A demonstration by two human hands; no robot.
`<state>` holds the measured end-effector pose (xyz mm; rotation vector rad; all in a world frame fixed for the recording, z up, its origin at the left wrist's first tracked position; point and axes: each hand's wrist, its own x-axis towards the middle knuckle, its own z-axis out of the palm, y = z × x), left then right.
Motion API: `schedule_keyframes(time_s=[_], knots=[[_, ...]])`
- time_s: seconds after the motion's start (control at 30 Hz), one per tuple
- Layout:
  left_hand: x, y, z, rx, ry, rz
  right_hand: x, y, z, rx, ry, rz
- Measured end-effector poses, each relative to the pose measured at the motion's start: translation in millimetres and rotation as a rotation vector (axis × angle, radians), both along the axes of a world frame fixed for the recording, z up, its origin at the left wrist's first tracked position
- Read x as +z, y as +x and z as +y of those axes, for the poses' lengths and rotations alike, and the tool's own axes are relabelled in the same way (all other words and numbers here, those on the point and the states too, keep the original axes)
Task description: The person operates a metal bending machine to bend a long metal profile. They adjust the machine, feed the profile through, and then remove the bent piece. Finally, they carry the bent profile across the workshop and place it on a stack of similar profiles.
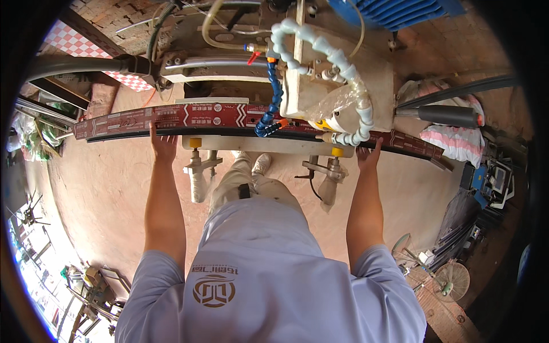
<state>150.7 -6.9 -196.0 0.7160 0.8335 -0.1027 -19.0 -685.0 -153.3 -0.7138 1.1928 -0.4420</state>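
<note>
Round fan (pixel 452 281), pink-striped cloth (pixel 454 142), checked sheet (pixel 77 41)

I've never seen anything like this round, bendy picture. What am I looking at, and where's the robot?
There's no robot here: these are a person's own bare hands. The only picture comes from a camera worn on their head, looking down; its very wide lens makes straight edges curve.

The left hand and right hand hold the near edge of a long dark red bar with pale markings, well apart from each other. Some fingers are hidden, so how firmly they grip is unclear.

The bar lies across a machine, seemingly resting on a pale ledge. Around it are a grey segmented hose, a blue segmented hose and two yellow pads. Below is the person's pale shirt.
</note>
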Motion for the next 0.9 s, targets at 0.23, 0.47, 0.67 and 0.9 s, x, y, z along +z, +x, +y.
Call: schedule_keyframes(time_s=[0.23, 0.47, 0.67, 0.9], knots=[[-11, -1, -3, -0.037, 0.032, -0.427, -24, 8, 6, -0.045, -0.180, -0.242], [6, -21, -8, 0.190, -0.166, -0.404, -14, -6, 25, -0.095, -0.137, -0.455], [27, -9, -19, 0.245, -0.306, -0.482, 5, -1, 19, -0.080, -0.080, -0.446], [53, -23, -18, 0.190, -0.340, -0.540, 46, -6, 32, -0.135, -0.084, -0.507]])
